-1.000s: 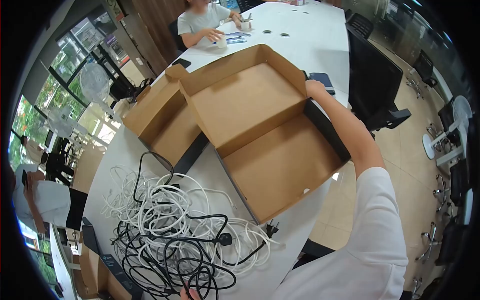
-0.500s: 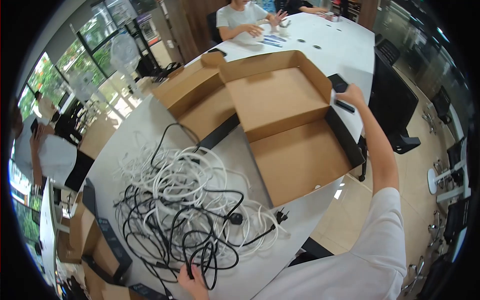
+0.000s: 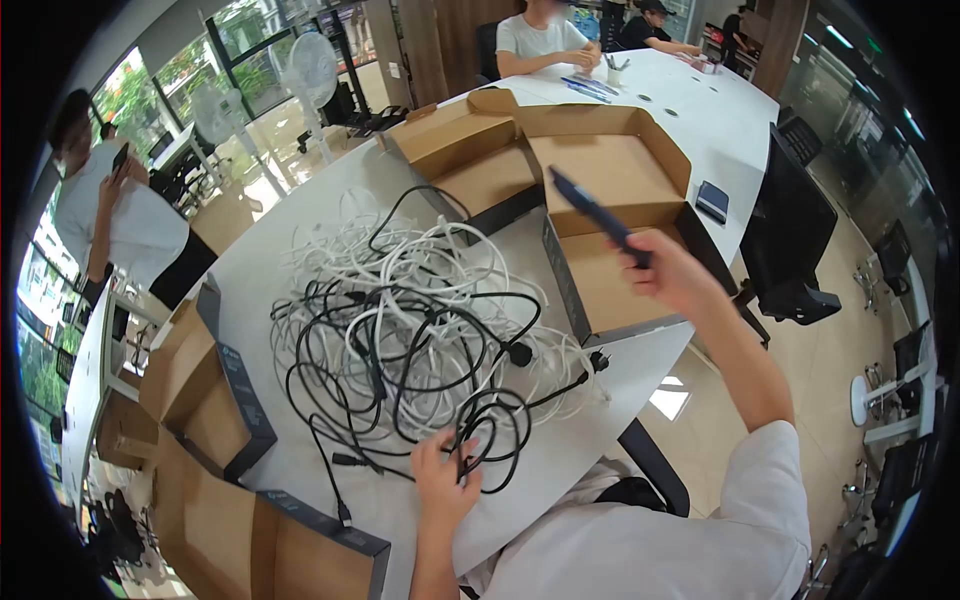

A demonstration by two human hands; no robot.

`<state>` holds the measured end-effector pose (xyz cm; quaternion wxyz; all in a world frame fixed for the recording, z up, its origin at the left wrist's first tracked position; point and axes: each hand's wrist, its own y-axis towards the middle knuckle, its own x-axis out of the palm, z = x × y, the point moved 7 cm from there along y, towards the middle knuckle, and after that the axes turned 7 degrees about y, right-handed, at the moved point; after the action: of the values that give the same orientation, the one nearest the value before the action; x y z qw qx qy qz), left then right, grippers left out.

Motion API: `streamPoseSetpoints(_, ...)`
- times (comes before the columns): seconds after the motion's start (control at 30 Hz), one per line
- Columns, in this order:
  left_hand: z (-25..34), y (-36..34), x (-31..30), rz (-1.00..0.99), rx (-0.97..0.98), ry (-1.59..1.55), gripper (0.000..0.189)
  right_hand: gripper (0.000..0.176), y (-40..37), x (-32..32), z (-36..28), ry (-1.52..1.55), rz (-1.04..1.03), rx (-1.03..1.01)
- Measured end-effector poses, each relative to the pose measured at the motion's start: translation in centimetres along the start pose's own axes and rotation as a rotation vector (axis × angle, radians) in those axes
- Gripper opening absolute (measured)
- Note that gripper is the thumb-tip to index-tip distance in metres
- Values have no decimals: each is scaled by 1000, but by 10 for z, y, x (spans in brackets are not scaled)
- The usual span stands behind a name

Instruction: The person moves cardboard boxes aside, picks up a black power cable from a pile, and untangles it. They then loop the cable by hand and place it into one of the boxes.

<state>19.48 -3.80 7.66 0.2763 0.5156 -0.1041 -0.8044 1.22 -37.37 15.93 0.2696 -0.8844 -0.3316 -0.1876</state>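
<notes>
Top: plain white short-sleeved shirt (image 3: 700,545), lower right of the frame.
Sleeve: right sleeve (image 3: 765,480) loose, ending above the elbow.
Hands: left hand (image 3: 445,485), right hand (image 3: 675,270), both bare.

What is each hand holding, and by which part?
The right hand holds a slim dark bar by its near end. The left hand grips a loop of black cable.

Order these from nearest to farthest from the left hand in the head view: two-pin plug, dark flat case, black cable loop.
1. black cable loop: in the left hand fingers
2. two-pin plug: to its right
3. dark flat case: far right, past box
</notes>
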Motion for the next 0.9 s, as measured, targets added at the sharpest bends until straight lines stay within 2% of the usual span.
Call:
streamPoseSetpoints(0.1, 21, 16, 3, -200, 74, 124, 49, 33, 33, 45, 50, 48, -39, 145)
streamPoseSetpoints(0.23, 19, 12, 8, -241, 91, 198, 66, 41, 69, 62, 87, 81, 70, 305)
streamPoseSetpoints(0.3, 16, 9, 9, -259, 60, 197, 73, 45, 86, 58, 92, 30, 123, 262)
streamPoseSetpoints(0.33, 13, 8, 8, -174, 46, 210, 74, 43, 89, 57, 91, 14, 150, 235)
streamPoseSetpoints(0.43, 6, 15, 11, -176, 15, 230, 73, 40, 92, 59, 84, -11, 172, 225)
streamPoseSetpoints(0.47, 9, 19, 6, -118, 42, 262, 74, 40, 97, 55, 83, -16, 162, 226)
streamPoseSetpoints(0.57, 1, 22, 14, -245, -19, 333, 76, 40, 91, 57, 81, -52, 157, 181)
streamPoseSetpoints(0.6, 2, 20, 12, -163, 6, 359, 75, 39, 85, 59, 80, -59, 177, 166)
streamPoseSetpoints(0.7, 1, 16, 7, -104, -53, 381, 73, 36, 74, 66, 79, -45, 184, 134)
streamPoseSetpoints(0.73, 1, 15, 3, -48, -60, 397, 66, 35, 72, 66, 82, -37, 182, 132)
streamPoseSetpoints(0.9, -12, -4, -18, 5, -188, 486, 60, 35, 72, 63, 97, -119, 217, 140)
